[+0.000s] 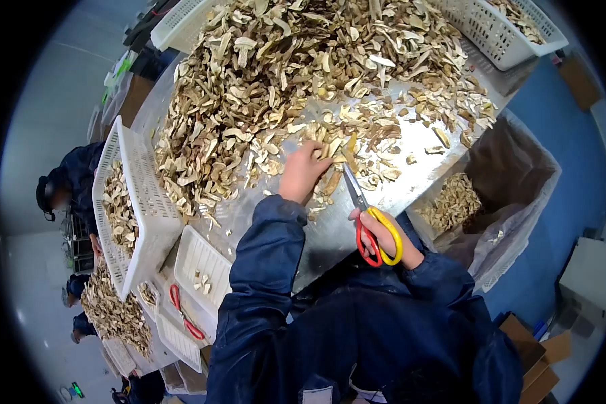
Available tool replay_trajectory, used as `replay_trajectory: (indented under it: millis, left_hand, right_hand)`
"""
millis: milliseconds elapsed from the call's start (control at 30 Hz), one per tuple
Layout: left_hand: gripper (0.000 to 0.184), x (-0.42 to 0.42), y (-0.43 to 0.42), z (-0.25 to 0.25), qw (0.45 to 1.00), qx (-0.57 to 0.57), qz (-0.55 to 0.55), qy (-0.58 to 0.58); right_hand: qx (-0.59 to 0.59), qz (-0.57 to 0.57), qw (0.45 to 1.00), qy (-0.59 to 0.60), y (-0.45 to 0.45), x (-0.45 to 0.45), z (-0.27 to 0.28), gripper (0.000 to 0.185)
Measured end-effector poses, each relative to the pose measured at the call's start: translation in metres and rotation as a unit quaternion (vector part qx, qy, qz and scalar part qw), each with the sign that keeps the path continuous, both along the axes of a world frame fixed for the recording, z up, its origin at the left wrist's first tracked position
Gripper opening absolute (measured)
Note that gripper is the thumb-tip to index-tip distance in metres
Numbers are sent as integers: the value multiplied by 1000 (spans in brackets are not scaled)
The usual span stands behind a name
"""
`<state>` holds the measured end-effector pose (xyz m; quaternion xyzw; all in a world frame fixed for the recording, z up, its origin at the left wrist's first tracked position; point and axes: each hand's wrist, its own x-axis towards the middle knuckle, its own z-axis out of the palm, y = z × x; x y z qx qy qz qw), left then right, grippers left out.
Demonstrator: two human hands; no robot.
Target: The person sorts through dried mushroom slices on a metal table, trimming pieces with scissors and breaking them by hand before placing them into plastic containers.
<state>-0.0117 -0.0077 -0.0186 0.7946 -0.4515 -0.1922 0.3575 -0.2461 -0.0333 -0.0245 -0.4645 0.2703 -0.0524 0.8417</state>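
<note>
My left hand is at the near edge of the mushroom heap, its thumb and fingers pinched on a dried mushroom slice. In my right hand are scissors with one red and one yellow handle loop. Their blades point up and to the left, with the tips close to the slice at my left fingertips. Loose dried slices lie around both on the metal table. A large heap of dried mushroom slices rises beyond my hands.
White perforated baskets stand left and at the back right. A lined bin holding slices is at the right. Red-handled scissors lie near a white tray. A person is at the far left.
</note>
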Motion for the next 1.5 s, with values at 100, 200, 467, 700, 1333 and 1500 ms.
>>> replay_trajectory:
  millis: [100, 200, 467, 700, 1333, 1500]
  left_hand:
    - [24, 16, 10, -7, 948, -114, 26, 297]
    - [18, 9, 31, 21, 740, -204, 117, 630]
    - [16, -29, 58, 44, 703, -307, 98, 634]
    - [16, -54, 68, 44, 797, -255, 69, 542]
    - [10, -30, 99, 9, 472, -361, 91, 799]
    - [19, -19, 94, 10, 422, -364, 174, 812]
  right_hand:
    - [0, 6, 1000, -7, 0, -1, -1, 34]
    - [14, -4, 1000, -4, 1, 1, -2, 36]
    - [-127, 90, 987, -51, 18, -5, 19, 39]
    - [-211, 94, 973, -29, 18, -2, 40, 44]
    - [18, 36, 994, -101, 16, 10, 19, 58]
    - [57, -101, 973, -202, 5, 14, -12, 60]
